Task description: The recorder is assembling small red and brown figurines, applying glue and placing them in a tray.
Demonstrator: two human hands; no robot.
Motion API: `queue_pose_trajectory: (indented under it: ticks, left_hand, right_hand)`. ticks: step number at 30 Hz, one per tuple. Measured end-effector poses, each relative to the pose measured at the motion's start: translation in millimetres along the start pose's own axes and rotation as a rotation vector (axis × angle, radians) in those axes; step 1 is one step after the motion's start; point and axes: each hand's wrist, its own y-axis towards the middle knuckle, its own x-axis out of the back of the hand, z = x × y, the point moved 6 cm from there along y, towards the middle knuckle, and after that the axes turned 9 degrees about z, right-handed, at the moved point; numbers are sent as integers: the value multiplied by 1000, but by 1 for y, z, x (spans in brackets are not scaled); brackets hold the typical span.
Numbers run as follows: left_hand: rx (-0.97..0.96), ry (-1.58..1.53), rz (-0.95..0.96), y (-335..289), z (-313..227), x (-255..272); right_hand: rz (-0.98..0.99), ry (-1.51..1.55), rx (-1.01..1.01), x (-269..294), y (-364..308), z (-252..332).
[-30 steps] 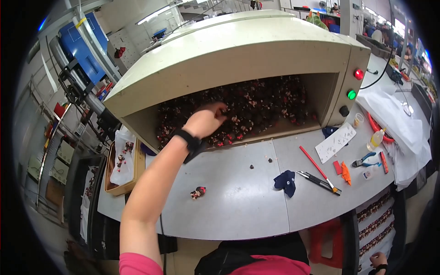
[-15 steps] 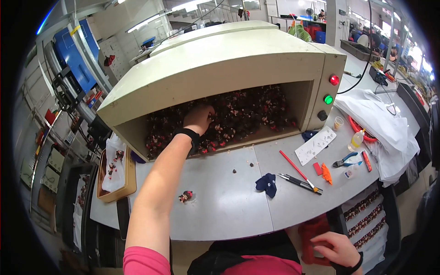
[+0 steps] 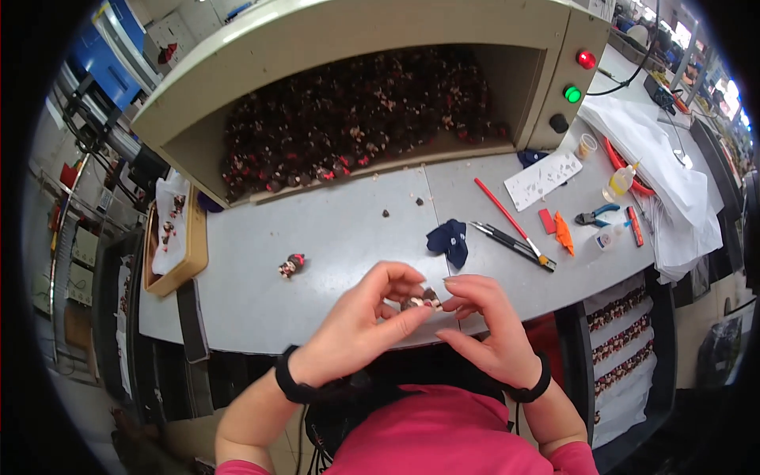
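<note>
In front of my body, my left hand pinches a small dark-brown, cream and red figurine between thumb and fingers. Close on its right is my right hand, thumb and fingers apart, fingertips beside the figurine; whether they touch it I cannot tell. A similar figurine lies alone on the grey tabletop. Beyond it, many such figurines are heaped inside a cream box-shaped machine with an open front.
A dark-blue cloth, cutter knife, red-handled brush, white card, pliers and dropper bottle lie to the right. A tan tray stands left. Below right, a black crate holds rows of figurines.
My left hand has come out of the machine toward my body, now with a figurine in it. My right hand has risen from the lower right to meet it. The view has tilted downward.
</note>
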Motion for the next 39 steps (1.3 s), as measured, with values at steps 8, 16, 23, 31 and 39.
queue_pose_trajectory:
  ticks: [8, 16, 23, 31, 39]
  left_hand:
    - [62, -293, -9, -8, 43, -26]
    - [-52, -319, -40, -10, 52, -27]
    - [-95, -250, -39, -9, 49, -24]
    - [-143, -200, -42, -11, 46, -23]
    - [-131, -157, -40, -11, 43, -25]
  right_hand:
    - [51, -52, -168, -9, -18, -33]
    - [-6, -150, -148, -11, -16, -31]
    - [-29, -107, -137, -12, -18, -33]
    - [-50, -139, -109, -12, -20, -34]
    - [-21, -277, 7, -12, -24, -29]
